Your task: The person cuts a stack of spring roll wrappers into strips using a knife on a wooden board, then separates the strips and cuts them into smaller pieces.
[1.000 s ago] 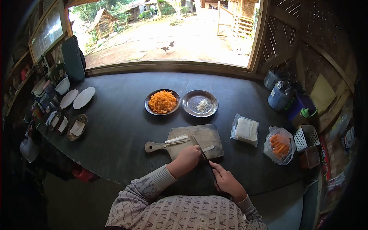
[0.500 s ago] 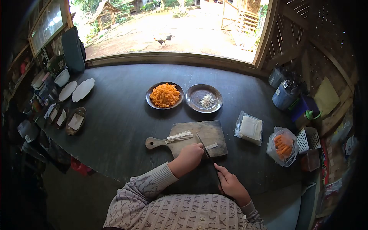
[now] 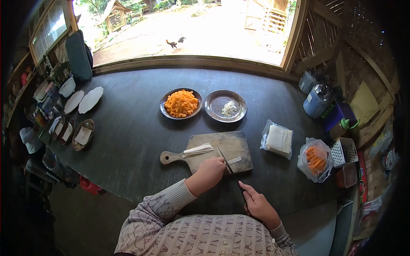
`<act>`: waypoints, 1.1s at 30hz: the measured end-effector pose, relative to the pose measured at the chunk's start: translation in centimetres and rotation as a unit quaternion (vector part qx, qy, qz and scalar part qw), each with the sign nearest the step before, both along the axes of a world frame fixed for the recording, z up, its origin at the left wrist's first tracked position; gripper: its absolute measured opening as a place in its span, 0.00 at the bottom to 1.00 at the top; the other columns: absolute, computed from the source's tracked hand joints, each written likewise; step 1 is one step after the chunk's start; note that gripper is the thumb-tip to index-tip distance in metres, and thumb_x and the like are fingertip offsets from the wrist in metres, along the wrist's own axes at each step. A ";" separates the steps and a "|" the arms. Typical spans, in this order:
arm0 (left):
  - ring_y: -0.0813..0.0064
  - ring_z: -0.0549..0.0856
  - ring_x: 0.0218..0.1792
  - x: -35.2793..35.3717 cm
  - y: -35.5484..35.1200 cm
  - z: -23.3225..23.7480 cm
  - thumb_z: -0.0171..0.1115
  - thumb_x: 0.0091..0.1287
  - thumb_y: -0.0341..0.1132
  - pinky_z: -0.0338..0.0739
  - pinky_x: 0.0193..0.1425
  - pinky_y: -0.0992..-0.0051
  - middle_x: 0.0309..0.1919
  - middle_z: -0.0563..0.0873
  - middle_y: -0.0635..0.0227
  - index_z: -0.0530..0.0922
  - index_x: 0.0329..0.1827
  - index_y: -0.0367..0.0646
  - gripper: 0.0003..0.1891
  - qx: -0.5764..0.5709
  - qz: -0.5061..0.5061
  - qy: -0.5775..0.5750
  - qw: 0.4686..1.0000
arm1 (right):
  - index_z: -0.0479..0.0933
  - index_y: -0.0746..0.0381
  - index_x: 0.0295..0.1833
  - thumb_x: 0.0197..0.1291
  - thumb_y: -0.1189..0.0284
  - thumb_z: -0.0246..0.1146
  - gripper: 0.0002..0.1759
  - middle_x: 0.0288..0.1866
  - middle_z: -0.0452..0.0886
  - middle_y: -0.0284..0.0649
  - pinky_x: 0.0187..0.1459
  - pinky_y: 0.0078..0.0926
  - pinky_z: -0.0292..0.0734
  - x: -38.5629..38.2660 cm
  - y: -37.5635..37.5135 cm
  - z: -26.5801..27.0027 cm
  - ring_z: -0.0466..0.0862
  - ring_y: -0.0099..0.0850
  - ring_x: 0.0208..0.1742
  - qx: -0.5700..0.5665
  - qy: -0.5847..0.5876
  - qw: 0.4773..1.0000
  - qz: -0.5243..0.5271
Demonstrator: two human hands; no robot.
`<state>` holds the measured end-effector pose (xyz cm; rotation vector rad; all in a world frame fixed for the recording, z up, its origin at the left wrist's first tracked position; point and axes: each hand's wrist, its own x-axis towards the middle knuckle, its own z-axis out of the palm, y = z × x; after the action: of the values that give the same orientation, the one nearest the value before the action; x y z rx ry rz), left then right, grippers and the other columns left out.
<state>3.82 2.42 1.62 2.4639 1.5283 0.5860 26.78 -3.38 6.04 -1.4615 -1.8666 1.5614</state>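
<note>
A wooden cutting board with a round handle lies in front of me. My right hand grips the dark handle of a knife, whose blade slants across the board. My left hand rests on the board with its fingers curled together against the blade's left side; whatever is under the fingertips is hidden. Right of the blade lies a small row of pale cut pieces. A bundle of long pale strips lies on the board near its handle.
Behind the board stand a bowl of diced orange pieces and a dark plate with pale shreds. To the right are stacked pale sheets in plastic and a bag of orange sticks. White plates and small dishes sit left.
The whole view has shifted slightly, with the tabletop things sitting a little higher. Both hands and the knife keep nearly the same place on the board. Outside, the rooster has moved slightly left.
</note>
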 end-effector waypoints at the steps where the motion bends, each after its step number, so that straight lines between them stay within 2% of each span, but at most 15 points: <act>1: 0.61 0.84 0.40 0.0 0.0 0.0 0.59 0.55 0.25 0.81 0.45 0.65 0.35 0.82 0.63 0.83 0.29 0.39 0.04 0.000 0.000 0.000 1.000 | 0.65 0.51 0.75 0.77 0.67 0.50 0.23 0.18 0.76 0.39 0.28 0.27 0.75 0.0 0.0 -0.1 0.77 0.24 0.19 0.000 0.000 1.000 0.000; 4: 0.61 0.83 0.40 -0.1 0.0 0.2 0.59 0.54 0.25 0.81 0.45 0.65 0.35 0.82 0.62 0.83 0.28 0.39 0.04 -0.006 -0.002 -0.002 1.000 | 0.65 0.51 0.75 0.77 0.67 0.50 0.23 0.18 0.76 0.39 0.28 0.27 0.75 -0.2 0.5 -1.2 0.77 0.25 0.19 -0.005 0.007 1.000 0.001; 6: 0.56 0.84 0.41 -0.1 0.0 0.5 0.59 0.55 0.26 0.80 0.48 0.62 0.37 0.82 0.59 0.83 0.30 0.38 0.04 -0.036 -0.004 0.006 0.999 | 0.64 0.51 0.75 0.77 0.66 0.49 0.23 0.18 0.76 0.40 0.27 0.28 0.75 -0.7 1.0 -2.5 0.77 0.25 0.19 0.086 -0.011 0.996 0.018; 7: 0.56 0.84 0.41 0.0 0.0 0.4 0.59 0.55 0.26 0.80 0.48 0.62 0.37 0.82 0.59 0.83 0.30 0.38 0.04 -0.038 -0.008 0.006 0.999 | 0.64 0.51 0.75 0.77 0.66 0.49 0.23 0.18 0.76 0.40 0.27 0.28 0.75 -1.1 1.0 -2.3 0.77 0.25 0.19 0.084 -0.011 0.996 0.014; 10: 0.57 0.84 0.41 -0.1 0.1 0.1 0.60 0.56 0.26 0.81 0.47 0.63 0.36 0.82 0.59 0.83 0.30 0.38 0.04 -0.031 -0.002 0.017 0.999 | 0.63 0.50 0.75 0.78 0.66 0.47 0.23 0.18 0.74 0.39 0.23 0.28 0.74 -2.0 2.0 -1.1 0.75 0.24 0.17 0.033 -0.002 0.999 0.010; 12: 0.57 0.85 0.40 -0.1 0.2 -0.3 0.60 0.57 0.27 0.81 0.46 0.63 0.36 0.82 0.60 0.83 0.30 0.38 0.04 -0.021 0.002 0.010 1.000 | 0.63 0.50 0.75 0.78 0.66 0.46 0.23 0.17 0.72 0.36 0.20 0.26 0.72 -1.5 2.7 -1.1 0.72 0.23 0.16 -0.074 0.070 0.995 -0.017; 13: 0.57 0.85 0.40 0.0 0.1 -0.2 0.60 0.57 0.27 0.81 0.46 0.63 0.36 0.82 0.60 0.83 0.30 0.38 0.04 -0.018 0.002 0.010 1.000 | 0.63 0.51 0.75 0.79 0.66 0.45 0.23 0.17 0.69 0.33 0.20 0.24 0.70 -1.4 2.6 -0.7 0.70 0.21 0.15 -0.081 0.072 0.994 -0.017; 17: 0.58 0.85 0.39 -0.1 0.1 -0.2 0.60 0.56 0.27 0.81 0.46 0.63 0.36 0.83 0.60 0.84 0.31 0.38 0.05 -0.018 0.003 0.012 1.000 | 0.63 0.53 0.76 0.79 0.66 0.45 0.23 0.17 0.69 0.33 0.21 0.24 0.71 -0.7 1.8 -0.2 0.70 0.22 0.15 -0.082 0.061 0.995 -0.009; 23: 0.58 0.85 0.39 0.0 0.2 -0.2 0.60 0.55 0.26 0.81 0.46 0.62 0.35 0.83 0.60 0.84 0.30 0.38 0.05 -0.011 0.006 0.018 1.000 | 0.64 0.53 0.74 0.78 0.66 0.47 0.23 0.17 0.74 0.39 0.25 0.27 0.74 -1.0 1.2 -1.1 0.75 0.26 0.17 0.013 0.015 0.999 0.026; 25: 0.58 0.85 0.39 -0.1 0.1 -0.3 0.60 0.55 0.26 0.81 0.46 0.62 0.35 0.83 0.60 0.84 0.30 0.38 0.05 -0.006 0.001 0.015 1.000 | 0.64 0.52 0.74 0.78 0.65 0.47 0.22 0.18 0.76 0.41 0.25 0.29 0.75 -1.9 1.5 -2.5 0.77 0.27 0.17 0.101 -0.009 0.995 0.018; 29: 0.59 0.85 0.39 0.0 0.1 0.1 0.61 0.54 0.27 0.81 0.45 0.63 0.34 0.82 0.61 0.83 0.28 0.38 0.04 -0.008 0.007 0.026 1.000 | 0.65 0.50 0.74 0.78 0.64 0.47 0.22 0.17 0.75 0.40 0.24 0.30 0.75 -3.3 2.2 -1.6 0.77 0.28 0.16 0.076 -0.018 0.997 -0.004; 31: 0.59 0.85 0.39 0.1 0.0 0.1 0.61 0.54 0.27 0.81 0.45 0.63 0.34 0.82 0.61 0.83 0.28 0.39 0.03 -0.007 0.012 0.029 0.999 | 0.64 0.51 0.74 0.78 0.64 0.46 0.22 0.17 0.74 0.39 0.22 0.28 0.74 -3.2 2.5 -1.2 0.76 0.27 0.15 0.012 0.019 1.000 -0.008; 33: 0.59 0.85 0.38 0.1 0.0 0.0 0.61 0.55 0.27 0.82 0.44 0.63 0.34 0.82 0.61 0.83 0.28 0.40 0.04 -0.006 0.022 0.023 0.999 | 0.64 0.51 0.74 0.78 0.65 0.45 0.22 0.17 0.74 0.38 0.22 0.28 0.74 -2.6 2.4 -0.9 0.75 0.26 0.15 -0.005 0.024 1.000 -0.007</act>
<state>3.93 2.39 1.61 2.4574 1.6030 0.5282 24.19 -1.03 5.12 -1.4252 -1.8199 1.5877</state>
